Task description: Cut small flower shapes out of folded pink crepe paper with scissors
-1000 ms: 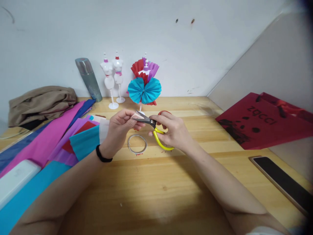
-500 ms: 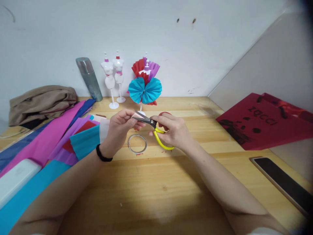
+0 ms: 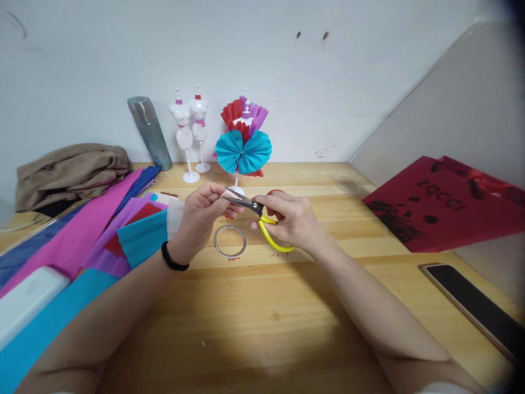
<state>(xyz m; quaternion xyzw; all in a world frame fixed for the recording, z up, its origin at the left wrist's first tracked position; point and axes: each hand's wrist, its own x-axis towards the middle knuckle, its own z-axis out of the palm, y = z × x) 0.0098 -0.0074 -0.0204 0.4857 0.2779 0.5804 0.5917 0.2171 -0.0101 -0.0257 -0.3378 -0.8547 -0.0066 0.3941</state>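
Observation:
A pair of scissors (image 3: pixel 268 235) with yellow and red handle grips is in my right hand (image 3: pixel 293 219), dark blades pointing left and slightly parted. My left hand (image 3: pixel 205 210), a black band on its wrist, is pinched closed at the blade tips. Whatever its fingers hold is too small or hidden to make out. Below and between the hands, a thin roll of tape (image 3: pixel 231 255) lies flat on the wooden table (image 3: pixel 254 323). Behind them stands a mannequin dressed in pleated paper, with a turquoise bow (image 3: pixel 243 152) in front.
Two white mini mannequins (image 3: pixel 184 137) and a grey-green flask (image 3: pixel 151 134) stand by the wall. Brown cloth (image 3: pixel 74 172), coloured paper sheets (image 3: pixel 143 239) and a white box-like object (image 3: pixel 28 301) lie left. A red paper bag (image 3: pixel 443 213) and a phone (image 3: pixel 471 306) are right.
The scissors' yellow handle has shifted very slightly right and down as the blades part a touch more. Both hands otherwise keep their places.

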